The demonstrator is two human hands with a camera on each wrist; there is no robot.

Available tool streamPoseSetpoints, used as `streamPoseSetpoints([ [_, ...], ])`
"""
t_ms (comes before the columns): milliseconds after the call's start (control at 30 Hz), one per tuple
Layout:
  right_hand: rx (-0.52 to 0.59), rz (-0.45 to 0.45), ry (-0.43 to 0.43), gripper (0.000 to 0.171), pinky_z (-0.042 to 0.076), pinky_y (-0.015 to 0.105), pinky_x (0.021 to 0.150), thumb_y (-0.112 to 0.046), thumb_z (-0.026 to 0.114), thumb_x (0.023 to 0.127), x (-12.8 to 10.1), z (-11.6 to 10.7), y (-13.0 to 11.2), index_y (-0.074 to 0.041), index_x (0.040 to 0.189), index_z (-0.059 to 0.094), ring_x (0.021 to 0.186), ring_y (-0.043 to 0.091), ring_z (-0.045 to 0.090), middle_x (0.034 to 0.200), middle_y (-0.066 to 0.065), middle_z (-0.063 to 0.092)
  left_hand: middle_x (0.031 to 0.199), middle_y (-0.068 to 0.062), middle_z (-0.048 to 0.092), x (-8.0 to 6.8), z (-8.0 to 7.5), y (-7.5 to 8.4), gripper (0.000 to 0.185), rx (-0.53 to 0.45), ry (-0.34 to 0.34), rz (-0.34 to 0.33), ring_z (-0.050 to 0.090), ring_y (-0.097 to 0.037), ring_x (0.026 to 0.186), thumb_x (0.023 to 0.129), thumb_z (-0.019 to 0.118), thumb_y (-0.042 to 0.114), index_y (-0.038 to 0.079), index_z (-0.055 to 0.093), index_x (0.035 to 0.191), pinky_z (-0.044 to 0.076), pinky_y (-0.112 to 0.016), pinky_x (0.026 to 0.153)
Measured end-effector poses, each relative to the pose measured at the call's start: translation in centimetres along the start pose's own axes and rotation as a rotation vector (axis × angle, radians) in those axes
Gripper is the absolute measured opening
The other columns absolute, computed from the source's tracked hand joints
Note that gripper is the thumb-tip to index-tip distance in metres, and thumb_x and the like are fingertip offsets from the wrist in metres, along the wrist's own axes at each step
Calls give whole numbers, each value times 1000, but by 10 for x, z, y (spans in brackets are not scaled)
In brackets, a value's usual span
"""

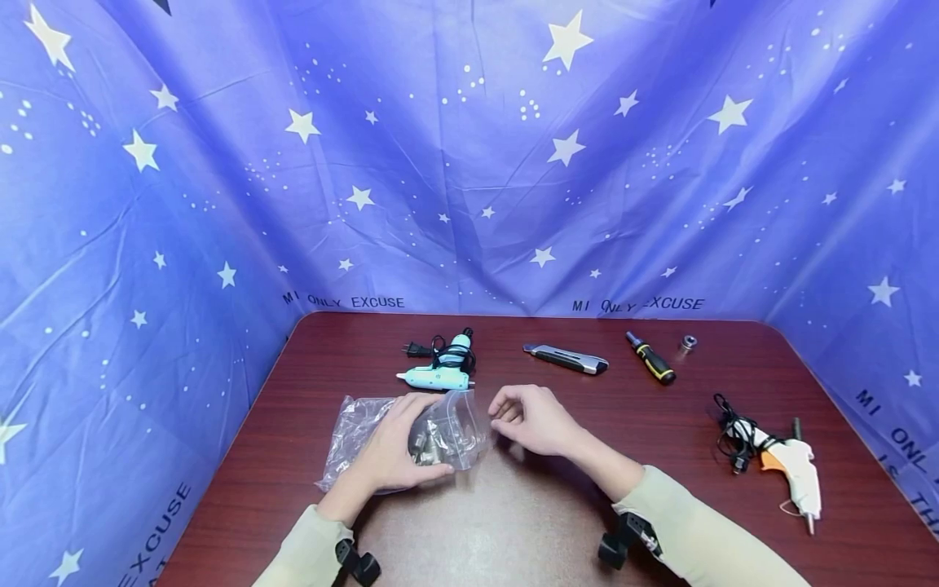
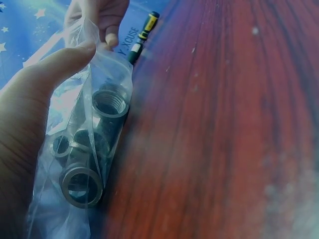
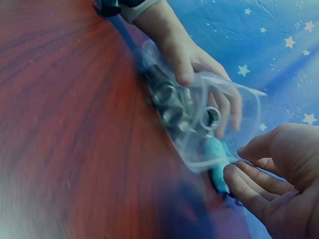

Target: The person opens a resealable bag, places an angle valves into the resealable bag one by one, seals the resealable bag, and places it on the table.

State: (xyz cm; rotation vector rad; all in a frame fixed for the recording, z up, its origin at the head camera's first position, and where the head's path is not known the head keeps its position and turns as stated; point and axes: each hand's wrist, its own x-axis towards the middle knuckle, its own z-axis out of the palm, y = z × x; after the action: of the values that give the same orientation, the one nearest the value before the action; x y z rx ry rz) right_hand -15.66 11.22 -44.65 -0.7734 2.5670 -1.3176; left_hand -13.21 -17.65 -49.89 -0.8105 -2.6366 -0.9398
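My left hand (image 1: 396, 448) holds a clear zip plastic bag (image 1: 359, 420), its thumb on the near side and its fingers round the far side. Inside the bag lie several hollow metal fittings (image 2: 82, 186); one shows ridges inside its round mouth. The mouth of the bag gapes towards the right. Just beside that mouth is my right hand (image 1: 537, 420), its fingers loosely bent. In the right wrist view, its fingertips (image 3: 241, 179) come up to the bag's rim, with a small gap between thumb and fingers. Whether they touch the plastic is unclear.
Behind the bag lies a light blue glue gun (image 1: 440, 375) with its cord wound round it. Further right are a utility knife (image 1: 565, 359), a yellow and black screwdriver (image 1: 651, 359) and a small metal fitting (image 1: 688, 343). A white glue gun (image 1: 800, 473) lies near the right edge.
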Motion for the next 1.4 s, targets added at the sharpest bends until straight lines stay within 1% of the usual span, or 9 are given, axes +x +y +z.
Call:
streamPoseSetpoints([
  [267,-79,12,66,9,61,21,74,-4,77,91,-15,-39,16,-6,99,74,81,9,72,88,1,77,143,8,62,-1,0,0,104,19,16,27,58,-18,134,63,96,58,27,53,153,51,-49,114],
  [433,-102,30,101,10,60,22,72,-5,78,91,-24,-58,25,-4,100,73,81,9,71,88,1,76,144,9,61,-1,0,1,104,7,4,19,57,-17,135,64,95,57,29,51,154,50,-49,115],
  [600,-168,49,114,9,58,22,70,-6,78,91,-38,-73,32,-6,99,74,78,5,69,85,-3,75,144,9,61,-1,-1,2,104,4,3,16,57,-16,134,64,95,56,28,52,154,50,-49,114],
  [800,-218,88,105,8,58,23,72,-7,78,91,-58,-86,42,-8,98,75,78,2,68,84,-6,74,144,9,61,0,-1,2,103,1,-1,16,57,-16,135,64,95,57,28,52,153,50,-49,115],
  [967,-256,119,70,6,59,26,74,-11,78,93,-75,-96,51,-12,99,76,79,1,68,86,-9,74,144,10,61,0,0,2,102,-3,-9,7,57,-14,135,65,94,57,29,52,153,49,-47,117],
  [1067,-264,134,47,6,58,25,73,-14,78,94,-84,-100,57,-14,100,76,79,-1,67,86,-10,74,143,10,61,0,0,2,102,3,-2,13,57,-15,134,65,95,57,29,52,153,50,-48,115],
  [1133,-258,124,22,7,58,24,72,-15,78,95,-91,-102,59,-15,101,76,79,-2,67,86,-11,74,143,10,62,0,0,1,102,8,6,19,57,-15,134,65,95,57,29,52,153,51,-48,114],
  [1267,-240,62,-79,12,60,24,72,-20,80,95,-103,-104,60,-14,105,76,81,-3,67,90,-12,74,143,10,62,1,0,2,103,11,9,24,58,-16,134,64,95,58,29,52,153,51,-49,114],
  [1400,-292,-36,-166,21,60,24,72,-32,83,93,-113,-102,58,-16,106,76,84,-3,66,96,-11,74,143,10,62,1,1,2,102,9,6,18,57,-16,134,65,94,58,30,52,153,50,-50,114],
])
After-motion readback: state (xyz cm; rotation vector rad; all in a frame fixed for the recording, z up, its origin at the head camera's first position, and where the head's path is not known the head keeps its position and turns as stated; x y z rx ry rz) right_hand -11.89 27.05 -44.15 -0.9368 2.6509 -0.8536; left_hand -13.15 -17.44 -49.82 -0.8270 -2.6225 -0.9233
